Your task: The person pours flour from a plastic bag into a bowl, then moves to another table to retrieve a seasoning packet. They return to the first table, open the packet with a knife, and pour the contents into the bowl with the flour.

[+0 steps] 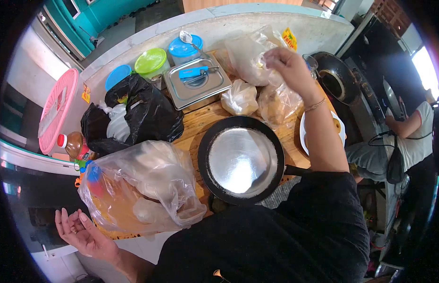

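Observation:
My left hand [87, 236] is open, palm up, beside the large clear plastic bag [153, 188] of pale contents at the lower left. My right hand [290, 68] has its fingers pinched together over a cloudy plastic bag [250, 52] at the back; what they hold is too small to name. Below that arm, two smaller tied bags, one white [239, 97] and one with brownish contents [278, 104], rest on the wooden table [196, 125]. A black frying pan [243, 158] with a shiny base stands in the middle, its handle toward my body.
Behind lie a lidded steel box [196, 82] with a blue-handled tool, tubs with green [151, 61] and blue lids, and a black bag [153, 113]. A plate [303, 132] and a wok [339, 78] are on the right. Another person [413, 129] sits at far right.

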